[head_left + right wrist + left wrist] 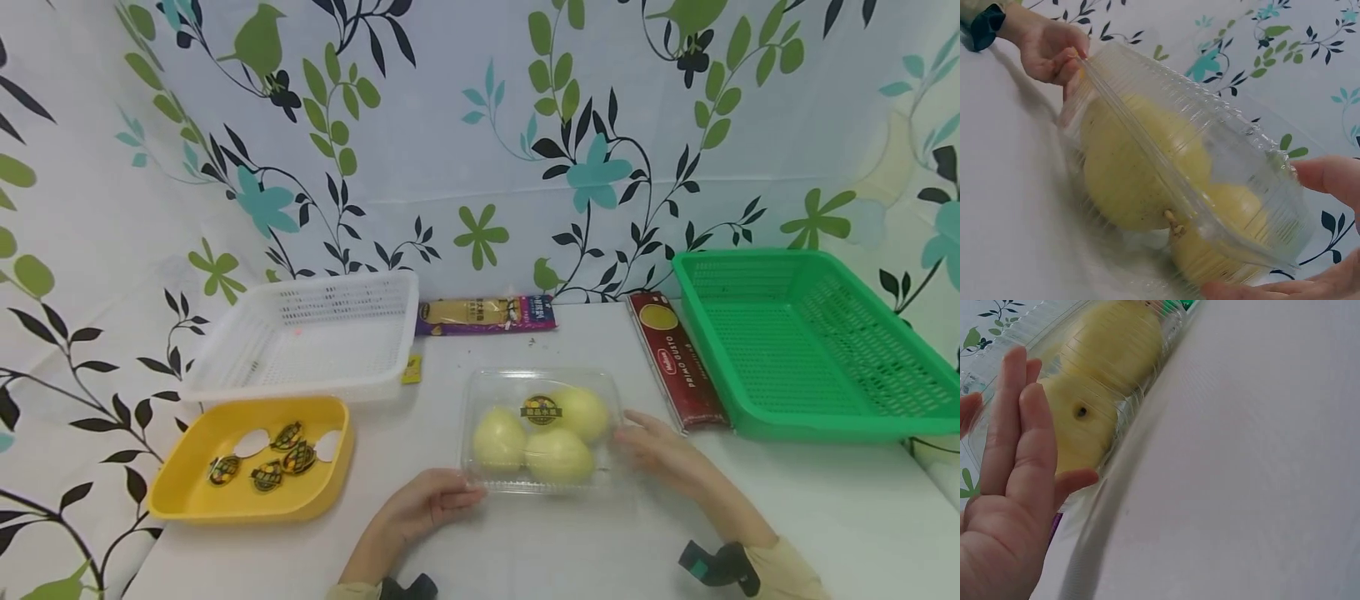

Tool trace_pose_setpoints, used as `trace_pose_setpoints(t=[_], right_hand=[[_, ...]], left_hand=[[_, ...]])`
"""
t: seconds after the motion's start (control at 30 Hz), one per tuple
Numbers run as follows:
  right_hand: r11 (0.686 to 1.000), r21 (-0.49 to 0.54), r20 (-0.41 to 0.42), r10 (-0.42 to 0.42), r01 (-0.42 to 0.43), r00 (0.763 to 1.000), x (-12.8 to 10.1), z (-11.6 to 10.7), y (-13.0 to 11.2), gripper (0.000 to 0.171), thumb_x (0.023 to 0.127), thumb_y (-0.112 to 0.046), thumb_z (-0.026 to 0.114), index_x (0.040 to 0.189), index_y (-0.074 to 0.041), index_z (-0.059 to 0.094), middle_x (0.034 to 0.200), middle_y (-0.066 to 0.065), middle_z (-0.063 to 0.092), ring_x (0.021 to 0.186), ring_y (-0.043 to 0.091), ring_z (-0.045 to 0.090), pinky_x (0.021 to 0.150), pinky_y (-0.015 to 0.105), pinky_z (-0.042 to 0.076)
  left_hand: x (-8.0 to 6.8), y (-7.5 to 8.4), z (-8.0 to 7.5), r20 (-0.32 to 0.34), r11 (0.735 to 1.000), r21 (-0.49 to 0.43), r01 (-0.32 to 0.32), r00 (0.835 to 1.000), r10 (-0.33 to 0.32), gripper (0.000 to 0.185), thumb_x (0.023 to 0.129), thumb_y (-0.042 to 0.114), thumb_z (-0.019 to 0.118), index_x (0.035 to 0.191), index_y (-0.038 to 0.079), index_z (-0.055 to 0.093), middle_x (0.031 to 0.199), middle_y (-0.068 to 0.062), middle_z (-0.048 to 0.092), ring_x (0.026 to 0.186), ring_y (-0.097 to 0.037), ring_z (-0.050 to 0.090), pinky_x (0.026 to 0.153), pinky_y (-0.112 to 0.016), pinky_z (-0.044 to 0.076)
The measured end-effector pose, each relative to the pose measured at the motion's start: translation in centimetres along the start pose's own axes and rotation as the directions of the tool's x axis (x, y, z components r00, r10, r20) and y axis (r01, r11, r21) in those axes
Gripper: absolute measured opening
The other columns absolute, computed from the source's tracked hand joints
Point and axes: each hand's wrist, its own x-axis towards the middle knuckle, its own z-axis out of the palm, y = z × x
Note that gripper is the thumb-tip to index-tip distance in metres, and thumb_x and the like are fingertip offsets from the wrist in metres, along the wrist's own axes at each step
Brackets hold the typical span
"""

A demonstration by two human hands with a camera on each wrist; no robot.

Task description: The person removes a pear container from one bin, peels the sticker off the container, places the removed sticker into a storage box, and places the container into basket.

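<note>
A clear plastic fruit box [542,479] with a black-and-gold label [541,410] on its lid holds three pale yellow-green fruits [561,456]. It is in the middle of the white table. My left hand [435,502] holds the box's near left corner, fingertips at the rim. In the left wrist view, that hand [1019,469] shows its palm, with fingers beside the box wall. On the opposite side, my right hand [660,450] grips the right edge. The right wrist view shows its thumb [1329,178] against the wall and fingers low under the rim.
A yellow tray [247,510] at left holds several small black-and-gold labels and white discs. Behind it is a white basket [300,387]. A purple packet [486,317] lies at the back, a red packet [678,362] beside the green basket [832,425] at right.
</note>
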Motion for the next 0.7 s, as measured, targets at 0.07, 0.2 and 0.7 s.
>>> trace_pose_setpoints(t=[0.07, 0.2, 0.7], right_hand=[[0.993, -0.117, -0.079, 0.023, -0.032, 0.997, 0.0, -0.1, -0.6, 0.076, 0.09, -0.036, 0.049, 0.14, 0.004, 0.008, 0.135, 0.029, 0.029, 0.122, 0.042, 0.029, 0.094, 0.05, 0.028], [0.962, -0.274, -0.199, -0.064, 0.007, 0.978, 0.3, -0.9, -1.8, 0.076, 0.088, -0.044, 0.05, 0.142, -0.005, 0.012, 0.138, 0.021, 0.031, 0.123, 0.036, 0.031, 0.09, 0.05, 0.034], [0.73, -0.234, -0.22, -0.684, 0.643, 0.696, 5.3, -1.4, -3.3, 0.044, 0.089, -0.013, 0.056, 0.129, -0.005, 0.04, 0.119, 0.014, 0.053, 0.108, 0.023, 0.05, 0.087, 0.03, 0.04]], left_hand=[[0.0, 0.0, 0.2, -0.05, 0.998, 0.062, 0.012, 0.999, -0.009, 0.025, 0.091, -0.005, 0.035, 0.098, -0.002, 0.059, 0.095, -0.013, 0.064, 0.093, -0.021, 0.06, 0.088, -0.036, 0.039], [0.1, -0.1, 0.1, -0.22, 0.971, 0.235, 0.044, 0.975, 0.009, 0.009, 0.087, 0.005, 0.05, 0.094, 0.0, 0.054, 0.092, -0.014, 0.064, 0.09, -0.025, 0.061, 0.085, -0.036, 0.043], [0.6, -0.7, 0.9, -0.318, 0.736, 0.673, -0.071, 0.871, 0.375, 0.016, 0.091, 0.002, 0.044, 0.085, -0.01, 0.051, 0.069, -0.017, 0.061, 0.062, -0.024, 0.062, 0.062, -0.031, 0.05]])
